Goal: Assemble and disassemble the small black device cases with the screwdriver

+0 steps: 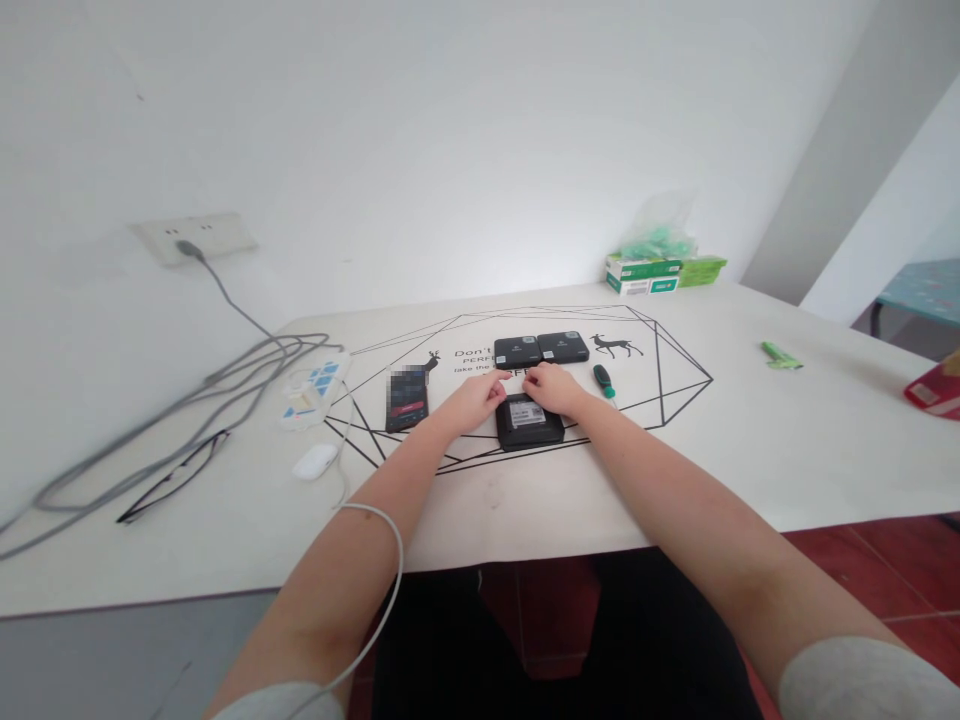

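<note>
- Far left: a wall socket with a grey plug in it, and grey cables looping loose over the white counter.
- Thin black-framed glasses lie folded open near the cables. Beside them are a white power strip and a smooth, rounded white mouse.
- Next, a dark phone lies flat with its screen up, just left of the hands.
- The left hand has curled fingers, its tips at the far left corner of the black box. I can't tell whether its grip is pinching anything.
- That box sits dead centre between the hands. It is flat, square and round-cornered, apparently matte plastic, with a pale label facing up.
- The step in hand, by my reading: both hands are working at the box's far edge, fingertip to fingertip. It looks like fine work that calls for steady, small pressure on a slick shell.
- Behind it, two matching boxes stand side by side, touching.
- The right hand lies over the box's far right corner with its fingers bent. Its grip is hidden too, so I can't call it.
- Just right lies a screwdriver with a green-and-black handle, untouched.
- Further back are green-and-white cartons under a crinkled clear bag.
- Well to the right lie a small green item and a red packet at the edge.
</note>
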A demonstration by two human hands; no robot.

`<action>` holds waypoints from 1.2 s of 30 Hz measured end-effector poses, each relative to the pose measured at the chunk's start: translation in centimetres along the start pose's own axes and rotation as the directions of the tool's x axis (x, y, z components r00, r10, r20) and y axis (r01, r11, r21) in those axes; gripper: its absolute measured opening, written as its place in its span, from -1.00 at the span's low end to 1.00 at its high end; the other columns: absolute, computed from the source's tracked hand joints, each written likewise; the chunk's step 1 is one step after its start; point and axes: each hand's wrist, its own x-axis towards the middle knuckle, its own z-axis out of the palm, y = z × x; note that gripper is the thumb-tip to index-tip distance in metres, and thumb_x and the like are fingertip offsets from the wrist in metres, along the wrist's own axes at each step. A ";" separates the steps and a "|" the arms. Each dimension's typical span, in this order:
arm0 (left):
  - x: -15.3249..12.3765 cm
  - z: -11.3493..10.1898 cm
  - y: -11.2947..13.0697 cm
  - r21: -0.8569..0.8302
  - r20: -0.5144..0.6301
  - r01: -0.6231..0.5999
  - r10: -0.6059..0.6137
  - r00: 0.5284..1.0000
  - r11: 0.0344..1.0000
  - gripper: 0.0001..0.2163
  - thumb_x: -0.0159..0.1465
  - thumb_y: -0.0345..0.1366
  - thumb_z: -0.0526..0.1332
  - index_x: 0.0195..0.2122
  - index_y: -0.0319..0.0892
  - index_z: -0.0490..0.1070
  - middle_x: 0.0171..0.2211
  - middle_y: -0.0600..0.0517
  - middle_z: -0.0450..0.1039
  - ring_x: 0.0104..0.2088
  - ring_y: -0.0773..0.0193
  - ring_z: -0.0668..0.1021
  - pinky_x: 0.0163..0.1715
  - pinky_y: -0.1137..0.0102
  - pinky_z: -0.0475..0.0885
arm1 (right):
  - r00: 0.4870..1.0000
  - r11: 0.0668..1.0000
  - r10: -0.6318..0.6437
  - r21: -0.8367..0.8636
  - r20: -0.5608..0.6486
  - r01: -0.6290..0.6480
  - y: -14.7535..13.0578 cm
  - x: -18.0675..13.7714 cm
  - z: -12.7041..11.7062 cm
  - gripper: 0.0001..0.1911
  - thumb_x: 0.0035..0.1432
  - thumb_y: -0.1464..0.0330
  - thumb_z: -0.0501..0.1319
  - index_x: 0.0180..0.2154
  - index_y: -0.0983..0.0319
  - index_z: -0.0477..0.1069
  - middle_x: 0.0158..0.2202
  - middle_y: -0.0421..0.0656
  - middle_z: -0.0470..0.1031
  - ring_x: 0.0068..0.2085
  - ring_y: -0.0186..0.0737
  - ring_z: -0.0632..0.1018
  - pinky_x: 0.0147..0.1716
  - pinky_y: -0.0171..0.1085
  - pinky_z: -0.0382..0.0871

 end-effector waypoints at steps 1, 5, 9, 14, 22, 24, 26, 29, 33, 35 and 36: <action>0.0 0.0 0.0 0.001 -0.001 0.000 0.000 1.000 1.000 -0.61 0.33 -0.36 0.13 0.18 -0.15 0.43 -0.23 0.01 0.62 -0.21 0.16 0.64 -0.05 0.28 0.52 | 1.000 1.000 0.000 -0.004 0.002 0.000 -0.1 0.0 0.0 -0.73 0.40 0.28 0.12 -0.16 0.20 0.60 -0.01 0.01 0.62 0.03 -0.03 0.58 0.02 -0.20 0.38; -0.2 0.0 0.1 0.005 -0.001 -0.012 0.012 1.000 1.000 -0.61 0.34 -0.36 0.11 0.18 -0.14 0.44 -0.24 0.02 0.62 -0.22 0.17 0.63 -0.08 0.29 0.51 | 1.000 1.000 -0.005 -0.020 0.009 0.005 -0.1 -0.1 -0.2 -0.71 0.41 0.29 0.11 -0.15 0.20 0.60 -0.01 0.01 0.62 0.02 -0.03 0.58 0.00 -0.21 0.38; -0.3 0.0 0.5 0.022 0.008 -0.036 0.036 0.999 0.999 -0.61 0.35 -0.36 0.10 0.18 -0.15 0.45 -0.23 0.01 0.62 -0.23 0.17 0.63 -0.09 0.30 0.51 | 1.000 0.999 -0.011 -0.033 0.016 0.012 -0.2 -0.1 -0.3 -0.70 0.42 0.29 0.10 -0.14 0.20 0.60 0.00 0.02 0.62 0.02 -0.04 0.58 0.00 -0.21 0.38; -0.2 0.2 0.7 0.093 0.006 -0.066 0.066 0.998 0.993 -0.63 0.36 -0.40 0.10 0.16 -0.17 0.47 -0.20 -0.02 0.63 -0.22 0.16 0.63 -0.10 0.30 0.51 | 1.000 0.999 -0.013 -0.043 0.025 0.014 -0.2 -0.1 -0.3 -0.69 0.43 0.28 0.09 -0.13 0.20 0.60 0.01 0.01 0.61 0.03 -0.05 0.58 0.00 -0.22 0.38; 0.0 0.4 0.8 0.160 -0.006 -0.107 0.109 0.994 0.981 -0.65 0.34 -0.47 0.14 0.10 -0.16 0.52 -0.20 0.01 0.64 -0.22 0.20 0.63 -0.11 0.34 0.52 | 0.999 0.998 -0.021 -0.061 0.036 0.023 -0.1 -0.1 -0.3 -0.68 0.44 0.30 0.07 -0.11 0.20 0.60 0.01 0.00 0.61 0.05 -0.07 0.57 0.03 -0.24 0.37; 0.0 0.3 0.8 0.181 -0.004 -0.117 0.120 0.993 0.976 -0.65 0.33 -0.48 0.15 0.10 -0.16 0.52 -0.21 0.01 0.64 -0.22 0.21 0.63 -0.11 0.35 0.52 | 0.999 0.997 -0.023 -0.066 0.038 0.025 -0.1 -0.1 -0.3 -0.68 0.44 0.29 0.07 -0.10 0.20 0.60 0.01 0.00 0.61 0.05 -0.08 0.57 0.03 -0.25 0.38; 0.0 0.3 0.7 0.212 0.001 -0.129 0.132 0.991 0.969 -0.65 0.34 -0.49 0.14 0.11 -0.18 0.52 -0.21 -0.01 0.64 -0.20 0.19 0.62 -0.09 0.33 0.52 | 0.999 0.997 -0.024 -0.071 0.039 0.026 -0.1 -0.1 -0.3 -0.67 0.45 0.28 0.07 -0.10 0.20 0.60 0.01 0.00 0.61 0.05 -0.07 0.57 0.03 -0.24 0.37; 0.1 0.3 0.4 0.260 0.015 -0.141 0.142 0.990 0.955 -0.64 0.36 -0.49 0.13 0.13 -0.21 0.50 -0.20 -0.04 0.63 -0.16 0.16 0.62 -0.04 0.29 0.52 | 0.999 0.997 -0.024 -0.078 0.039 0.027 -0.1 -0.1 -0.2 -0.67 0.45 0.27 0.06 -0.10 0.20 0.60 0.01 0.00 0.61 0.05 -0.07 0.57 0.03 -0.23 0.37; 0.1 0.5 0.1 0.286 0.015 -0.143 0.144 0.989 0.948 -0.65 0.39 -0.47 0.10 0.14 -0.22 0.50 -0.13 -0.09 0.63 -0.11 0.13 0.62 0.01 0.25 0.52 | 0.999 0.996 -0.027 -0.083 0.041 0.030 -0.1 -0.1 -0.2 -0.66 0.46 0.27 0.05 -0.09 0.20 0.60 0.02 -0.01 0.60 0.03 -0.08 0.58 0.01 -0.23 0.37; 0.1 0.6 0.1 0.295 0.017 -0.147 0.149 0.989 0.944 -0.66 0.42 -0.44 0.08 0.14 -0.21 0.51 -0.09 -0.11 0.63 -0.07 0.11 0.62 0.04 0.23 0.52 | 0.999 0.996 -0.029 -0.084 0.042 0.033 -0.1 -0.1 -0.2 -0.66 0.46 0.27 0.05 -0.09 0.20 0.60 0.03 0.00 0.60 0.03 -0.08 0.58 0.01 -0.23 0.37; 0.1 0.7 0.1 0.298 0.019 -0.151 0.152 0.988 0.943 -0.67 0.44 -0.42 0.07 0.14 -0.19 0.51 -0.07 -0.12 0.63 -0.05 0.10 0.62 0.06 0.22 0.51 | 0.999 0.996 -0.032 -0.085 0.041 0.035 -0.1 -0.1 -0.2 -0.66 0.46 0.27 0.05 -0.09 0.20 0.60 0.03 0.00 0.60 0.03 -0.07 0.57 0.01 -0.23 0.37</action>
